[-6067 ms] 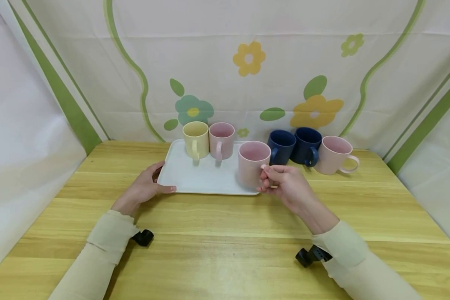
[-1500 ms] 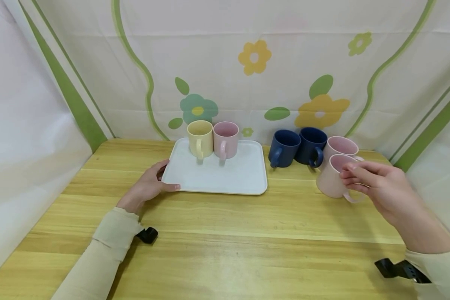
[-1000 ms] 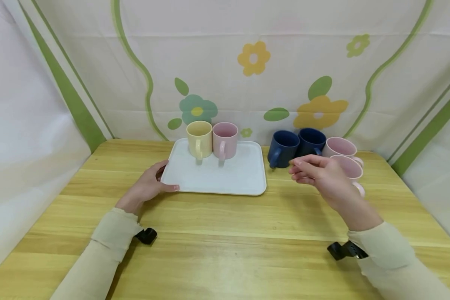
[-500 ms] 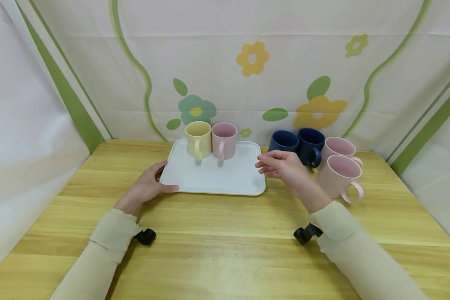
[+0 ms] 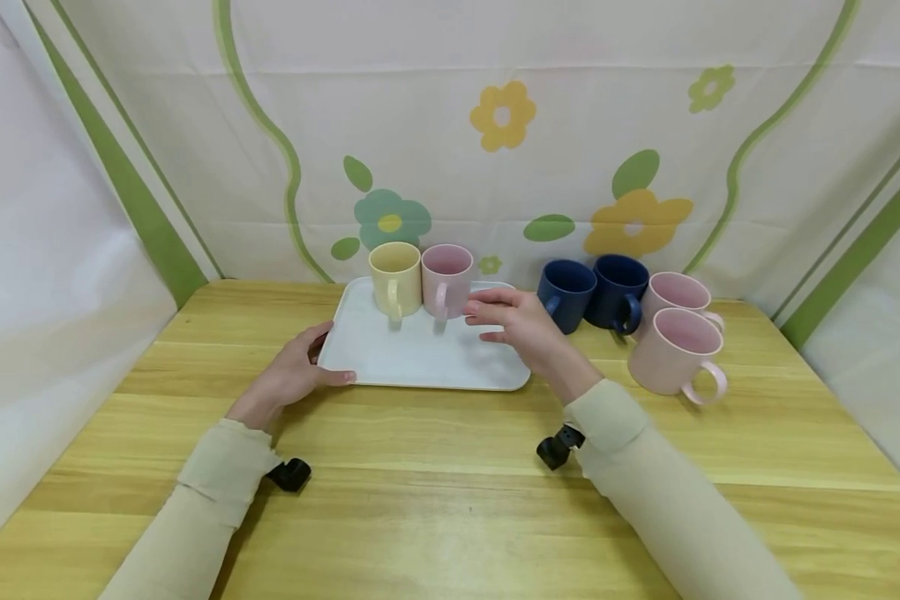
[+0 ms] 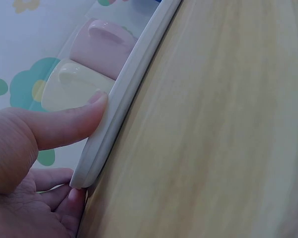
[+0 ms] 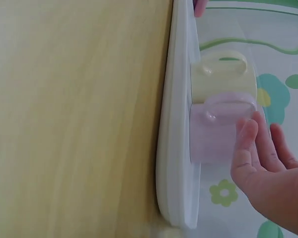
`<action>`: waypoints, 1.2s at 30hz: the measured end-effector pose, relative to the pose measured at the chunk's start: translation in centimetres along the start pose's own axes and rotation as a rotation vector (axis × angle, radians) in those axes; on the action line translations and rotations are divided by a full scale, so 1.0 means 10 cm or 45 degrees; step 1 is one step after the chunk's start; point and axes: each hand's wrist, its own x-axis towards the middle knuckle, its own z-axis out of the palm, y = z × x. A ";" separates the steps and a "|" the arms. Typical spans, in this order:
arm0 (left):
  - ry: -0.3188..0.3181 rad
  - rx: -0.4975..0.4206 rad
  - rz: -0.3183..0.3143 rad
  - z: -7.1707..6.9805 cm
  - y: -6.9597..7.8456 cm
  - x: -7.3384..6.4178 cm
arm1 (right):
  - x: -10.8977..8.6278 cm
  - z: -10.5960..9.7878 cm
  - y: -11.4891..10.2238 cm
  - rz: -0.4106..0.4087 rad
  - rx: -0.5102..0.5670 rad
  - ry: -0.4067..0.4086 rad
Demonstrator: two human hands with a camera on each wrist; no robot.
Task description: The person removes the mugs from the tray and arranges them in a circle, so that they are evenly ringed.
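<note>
My left hand (image 5: 288, 375) holds the white tray (image 5: 412, 362) by its front left corner. In the left wrist view the thumb (image 6: 74, 124) presses on the rim while the fingers curl at the corner's underside. On the tray a yellow mug (image 5: 386, 279) and a pink mug (image 5: 441, 287) stand side by side along the back, handles toward me. My right hand (image 5: 521, 325) hovers over the tray's right part with nothing in it, fingers loosely spread. Its fingertips are right beside the pink mug, as the right wrist view also shows.
To the right of the tray two dark blue mugs (image 5: 567, 296) stand at the back of the wooden table (image 5: 435, 500). Beside them are two more pink mugs, the nearer pink mug (image 5: 663, 362) in front. A flower-printed cloth (image 5: 405, 100) hangs behind.
The right hand carried a pink mug off the tray to the right side and let it go. It then came back left, empty, to the pink mug on the tray. The left hand kept its place.
</note>
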 end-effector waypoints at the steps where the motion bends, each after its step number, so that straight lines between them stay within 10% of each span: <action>1: -0.001 0.001 -0.001 0.00 0.00 0.00 | 0.02 0.03 0.01 0.001 0.017 -0.009; 36: -0.016 0.011 0.007 -0.01 0.02 0.02 | 0.19 0.37 0.05 0.228 0.370 0.099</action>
